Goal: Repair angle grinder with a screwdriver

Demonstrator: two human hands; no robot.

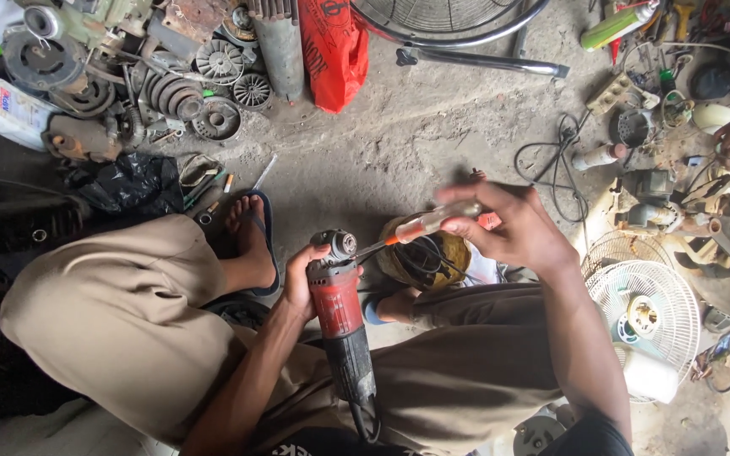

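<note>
A red grinder [341, 325] is gripped near its head by the left hand [302, 283], fingers wrapped round it, above the lap. A screwdriver [420, 226] is pinched in the right hand [513, 230], its tip set against the grinder's head. A stained concrete floor [416, 135] is seen beneath, with pulleys [213, 80] piled at its top-left corner and a white fan guard [645, 314] at its right edge.

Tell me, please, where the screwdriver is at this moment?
In the head view, centre frame: the right hand holds the screwdriver, its tip at the head of the red angle grinder gripped by the left hand.
</note>
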